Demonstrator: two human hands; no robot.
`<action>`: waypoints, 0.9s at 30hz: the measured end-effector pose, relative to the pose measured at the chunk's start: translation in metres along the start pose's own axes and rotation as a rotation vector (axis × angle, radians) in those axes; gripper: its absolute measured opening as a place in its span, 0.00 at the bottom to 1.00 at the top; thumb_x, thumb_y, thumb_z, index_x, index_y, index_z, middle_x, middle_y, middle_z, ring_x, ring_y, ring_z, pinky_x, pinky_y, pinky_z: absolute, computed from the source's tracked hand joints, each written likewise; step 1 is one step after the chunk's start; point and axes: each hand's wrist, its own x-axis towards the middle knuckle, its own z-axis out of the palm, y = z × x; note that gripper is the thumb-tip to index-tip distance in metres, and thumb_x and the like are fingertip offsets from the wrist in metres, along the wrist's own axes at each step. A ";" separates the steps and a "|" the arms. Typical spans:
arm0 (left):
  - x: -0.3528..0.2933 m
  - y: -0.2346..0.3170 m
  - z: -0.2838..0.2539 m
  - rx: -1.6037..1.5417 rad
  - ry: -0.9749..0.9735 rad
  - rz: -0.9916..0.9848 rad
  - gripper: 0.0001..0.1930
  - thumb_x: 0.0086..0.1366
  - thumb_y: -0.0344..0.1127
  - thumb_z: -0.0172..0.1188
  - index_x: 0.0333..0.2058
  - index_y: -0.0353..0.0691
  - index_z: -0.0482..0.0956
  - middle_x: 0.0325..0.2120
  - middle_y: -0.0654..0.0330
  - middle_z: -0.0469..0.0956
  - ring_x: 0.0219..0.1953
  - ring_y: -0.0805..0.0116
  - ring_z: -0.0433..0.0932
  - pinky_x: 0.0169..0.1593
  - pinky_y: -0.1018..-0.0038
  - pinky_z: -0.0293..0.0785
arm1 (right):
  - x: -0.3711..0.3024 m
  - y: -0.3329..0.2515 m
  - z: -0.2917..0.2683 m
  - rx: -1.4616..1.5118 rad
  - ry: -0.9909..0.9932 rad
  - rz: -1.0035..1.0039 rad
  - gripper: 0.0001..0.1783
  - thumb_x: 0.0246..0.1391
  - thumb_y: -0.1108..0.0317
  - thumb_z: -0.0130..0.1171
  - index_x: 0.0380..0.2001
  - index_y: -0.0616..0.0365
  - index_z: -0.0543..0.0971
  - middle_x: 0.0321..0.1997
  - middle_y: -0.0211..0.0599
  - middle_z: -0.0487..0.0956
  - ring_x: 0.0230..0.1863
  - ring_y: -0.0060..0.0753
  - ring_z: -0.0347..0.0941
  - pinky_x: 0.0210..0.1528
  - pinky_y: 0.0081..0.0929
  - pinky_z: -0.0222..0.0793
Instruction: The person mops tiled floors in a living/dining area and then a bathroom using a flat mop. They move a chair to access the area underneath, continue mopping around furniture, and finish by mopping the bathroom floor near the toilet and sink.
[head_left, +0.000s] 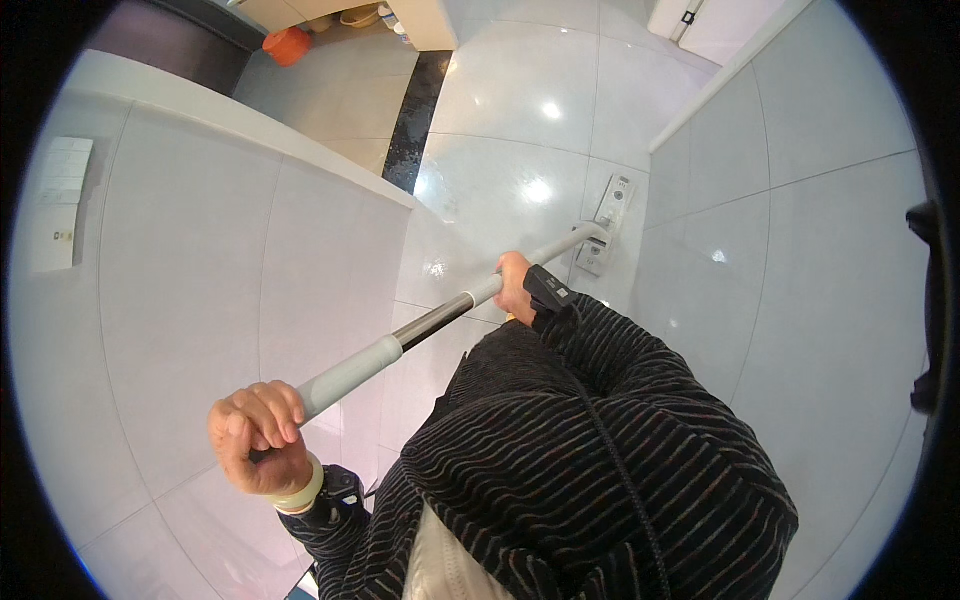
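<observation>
A flat mop [436, 318] with a grey and steel telescopic pole slants across the view. My left hand [257, 432] is closed round the upper end of its grip at lower left. Farther down the pole, my right hand [514, 287] wraps the grey lower tube. The flat mop head [618, 200], grey-white and rectangular, rests on the glossy tiled floor [500, 160] close to the right-hand wall. Wet-looking shine and bright light reflections show on the tiles.
Tiled walls stand on the left [190, 260] and right [745, 240]. A black threshold strip [418, 120] crosses a doorway at upper left. Beyond it, an orange basin [286, 46] sits beside a cabinet [425, 22]. A white door [705, 30] is at upper right.
</observation>
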 end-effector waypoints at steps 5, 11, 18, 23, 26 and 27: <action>-0.094 -0.002 0.037 0.097 0.063 0.053 0.15 0.62 0.29 0.43 0.15 0.45 0.56 0.09 0.63 0.60 0.13 0.72 0.61 0.23 0.72 0.64 | -0.046 0.062 0.023 0.056 0.024 -0.128 0.19 0.36 0.74 0.65 0.35 0.54 0.73 0.25 0.41 0.75 0.31 0.40 0.74 0.35 0.37 0.70; -0.198 -0.014 0.102 0.234 0.117 0.163 0.15 0.62 0.29 0.42 0.16 0.45 0.55 0.09 0.63 0.59 0.13 0.72 0.60 0.23 0.74 0.63 | -0.013 0.156 0.114 0.618 -0.181 -0.160 0.13 0.42 0.69 0.59 0.33 0.59 0.71 0.29 0.42 0.72 0.34 0.41 0.71 0.34 0.37 0.69; -0.226 -0.005 0.144 0.264 0.015 0.237 0.16 0.60 0.29 0.43 0.13 0.44 0.57 0.08 0.61 0.61 0.11 0.72 0.61 0.20 0.72 0.64 | -0.035 0.143 0.094 0.770 -0.271 -0.130 0.11 0.43 0.70 0.61 0.30 0.62 0.71 0.24 0.47 0.73 0.30 0.50 0.73 0.33 0.39 0.68; -0.237 0.015 0.186 0.335 -0.191 0.180 0.13 0.55 0.25 0.50 0.13 0.40 0.63 0.09 0.58 0.67 0.11 0.67 0.67 0.20 0.70 0.67 | -0.086 0.094 0.010 1.453 -0.525 0.792 0.07 0.43 0.64 0.49 0.25 0.52 0.64 0.22 0.33 0.65 0.19 0.29 0.57 0.19 0.27 0.55; -0.243 0.041 0.219 0.251 -0.284 0.132 0.10 0.50 0.23 0.55 0.13 0.35 0.68 0.09 0.54 0.70 0.11 0.62 0.69 0.20 0.67 0.69 | -0.125 0.092 -0.042 1.554 -0.539 0.857 0.14 0.41 0.67 0.56 0.32 0.58 0.67 0.32 0.38 0.70 0.34 0.37 0.70 0.39 0.33 0.71; -0.243 0.046 0.225 0.253 -0.409 0.091 0.09 0.49 0.22 0.56 0.13 0.33 0.69 0.09 0.53 0.70 0.11 0.61 0.69 0.20 0.66 0.69 | -0.132 0.103 -0.057 1.505 -0.607 0.848 0.18 0.42 0.69 0.60 0.36 0.59 0.66 0.36 0.41 0.70 0.37 0.41 0.73 0.45 0.38 0.73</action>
